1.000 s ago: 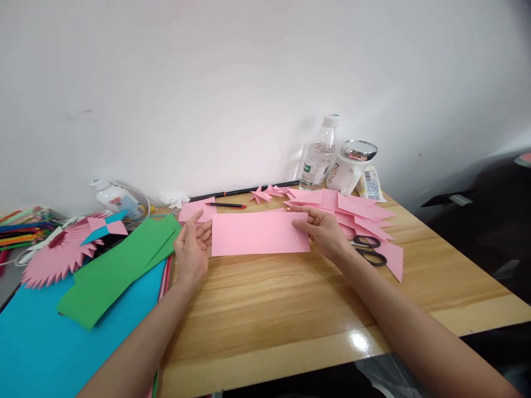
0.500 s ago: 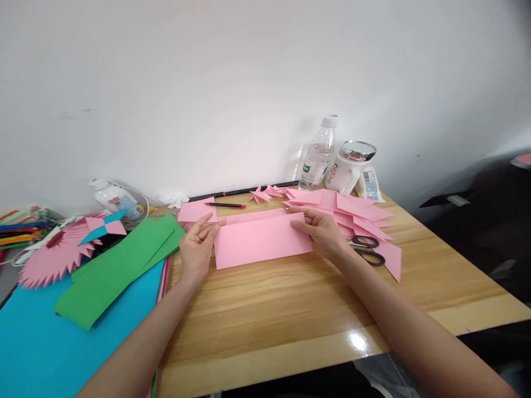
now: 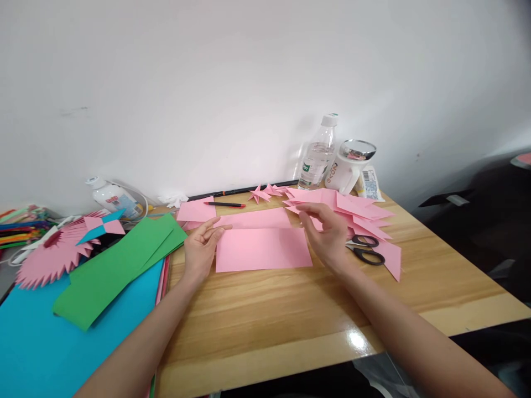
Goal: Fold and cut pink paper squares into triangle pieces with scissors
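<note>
A rectangular sheet of pink paper [image 3: 263, 250] is in front of me, its long side running left to right. My left hand [image 3: 202, 247] pinches its upper left corner between thumb and fingers. Just off the upper right corner is my right hand [image 3: 327, 235], fingers curved, with a gap between thumb and forefinger; it holds nothing. Behind the sheet lies another pink strip [image 3: 261, 219], partly covered. Black-handled scissors [image 3: 367, 250] rest right of my right hand, their blades partly hidden by it.
Folded pink paper pieces [image 3: 357, 207] are piled at the back right, before a water bottle [image 3: 318, 157] and a white mug [image 3: 346, 171]. A black pen [image 3: 224, 204] lies near the wall. Green strips [image 3: 120, 265] overlap blue paper [image 3: 74, 354] at left, near a pink pleated ring [image 3: 50, 260].
My right hand has let go of the sheet's right end and drawn slightly away. The sheet's right side has dropped lower, while my left hand keeps its corner.
</note>
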Available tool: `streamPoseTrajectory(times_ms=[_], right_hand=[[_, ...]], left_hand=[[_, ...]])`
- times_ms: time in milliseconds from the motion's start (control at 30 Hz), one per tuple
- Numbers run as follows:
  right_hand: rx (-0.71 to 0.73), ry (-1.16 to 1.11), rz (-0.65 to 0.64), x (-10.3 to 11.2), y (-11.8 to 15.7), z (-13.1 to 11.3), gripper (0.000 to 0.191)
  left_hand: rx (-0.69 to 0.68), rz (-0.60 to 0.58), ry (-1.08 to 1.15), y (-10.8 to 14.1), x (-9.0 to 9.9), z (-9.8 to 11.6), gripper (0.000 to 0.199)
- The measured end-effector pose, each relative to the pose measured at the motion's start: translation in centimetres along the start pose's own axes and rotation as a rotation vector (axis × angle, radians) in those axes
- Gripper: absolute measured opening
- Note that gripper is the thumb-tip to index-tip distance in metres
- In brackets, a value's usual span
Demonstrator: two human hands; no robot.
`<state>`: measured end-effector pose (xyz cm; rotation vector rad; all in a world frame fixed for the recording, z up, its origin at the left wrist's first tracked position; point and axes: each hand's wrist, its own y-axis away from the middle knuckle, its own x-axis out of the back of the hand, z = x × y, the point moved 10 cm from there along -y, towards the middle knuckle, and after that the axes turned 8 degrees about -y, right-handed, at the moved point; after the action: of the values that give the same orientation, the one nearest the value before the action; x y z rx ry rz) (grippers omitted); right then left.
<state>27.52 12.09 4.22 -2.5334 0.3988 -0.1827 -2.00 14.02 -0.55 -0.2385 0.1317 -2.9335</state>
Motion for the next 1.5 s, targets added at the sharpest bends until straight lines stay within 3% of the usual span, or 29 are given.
streamPoseTrajectory(times_ms=[67, 133, 200, 300, 467, 700, 900, 1067, 1300, 1500], right_hand=[[-0.006, -0.048, -0.223, -2.7, 1.1, -0.7, 0.017], [-0.148, -0.128, -0.568, -6.5, 3.4, -0.2, 0.017], [-0.224, -0.143, -0.817, -9.0, 5.9, 0.1, 0.019], [-0.216, -0.082, -0.969, -10.3, 7.6, 0.6, 0.024], [-0.282, -0.096, -0.966, -10.3, 7.7, 1.5, 0.021], [-0.304, -0.129, -1.003, -10.2, 8.0, 1.3, 0.021], [-0.344, -0.250, -0.974, -10.3, 7.8, 1.0, 0.013], [-0.519, -0.353, -0.928, -10.3, 7.9, 2.1, 0.027], [-0.612, -0.383, -0.878, -10.1, 7.9, 2.6, 0.029], [-0.666, -0.326, -0.840, -9.9, 8.2, 3.5, 0.027]], left_hand=[[0.012, -0.019, -0.013, 0.2, -0.3, -0.1, 0.057], [0.019, -0.047, -0.020, 0.3, -0.7, -0.1, 0.058], [0.047, -0.089, 0.007, 0.6, -1.2, -0.2, 0.060], [0.135, -0.130, 0.091, 0.9, -1.8, -0.7, 0.063], [0.172, -0.235, 0.068, 1.3, -3.0, -1.1, 0.055], [-0.070, -0.428, -0.170, 2.5, -5.1, 1.7, 0.037], [-0.151, -0.633, -0.239, 4.2, -7.2, 2.8, 0.027], [-0.203, -0.665, -0.273, 4.8, -7.8, 2.7, 0.033], [-0.105, -0.615, -0.270, 5.0, -7.7, 1.4, 0.033], [-0.328, -0.627, -0.436, 5.7, -8.3, 2.1, 0.032]])
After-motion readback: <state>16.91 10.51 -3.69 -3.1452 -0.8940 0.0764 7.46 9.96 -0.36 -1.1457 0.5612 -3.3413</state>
